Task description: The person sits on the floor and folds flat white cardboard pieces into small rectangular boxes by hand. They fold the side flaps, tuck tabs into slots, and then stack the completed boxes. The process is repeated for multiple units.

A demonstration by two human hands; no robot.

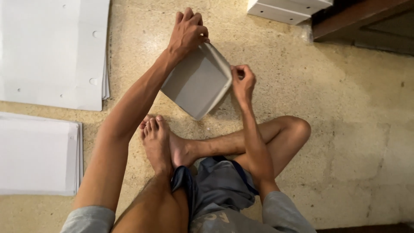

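Grey folded card (196,82) (rounded corners)

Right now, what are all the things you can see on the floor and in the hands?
grey board piece: one, grey, folded, held up between both hands over the floor
white sheet stacks: two, white, at the left; upper stack has small round holes, lower stack lies nearer the knee
white boxes: white, stacked at the top edge; count unclear
wooden furniture: one, brown, top right corner
floor: speckled tan stone
shorts: one pair, grey-blue
left hand: grip on the board's top corner
right hand: pinching the board's right edge
legs and bare feet: crossed on the floor
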